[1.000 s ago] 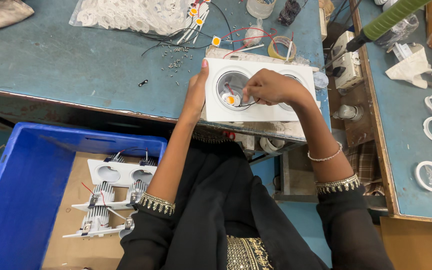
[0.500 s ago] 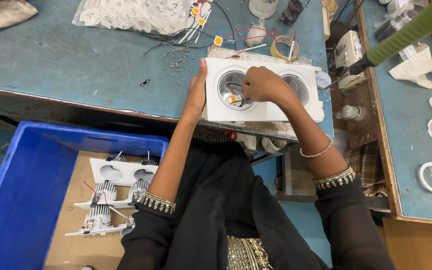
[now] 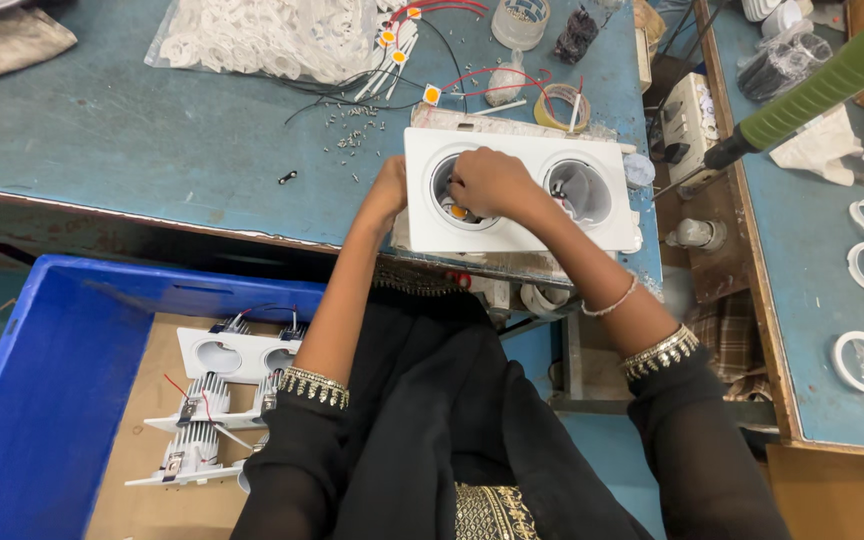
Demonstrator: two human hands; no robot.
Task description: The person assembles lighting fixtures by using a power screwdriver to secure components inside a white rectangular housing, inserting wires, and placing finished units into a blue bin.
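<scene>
Where hands [image 3: 492, 180] work, tape roll [image 3: 562, 107] (behind)

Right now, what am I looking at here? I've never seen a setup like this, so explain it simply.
This is a single view from a camera worn on a person's head, looking down at their own two bare hands over a blue bench. The left hand steadies the edge of a white twin-hole lamp frame. The right hand reaches into the frame's left hole, fingers at a small orange part. On the bench lie a bag of white rings, red and black wires, loose screws and a tape roll. Below left, a blue crate holds more frames with finned parts fitted.
</scene>
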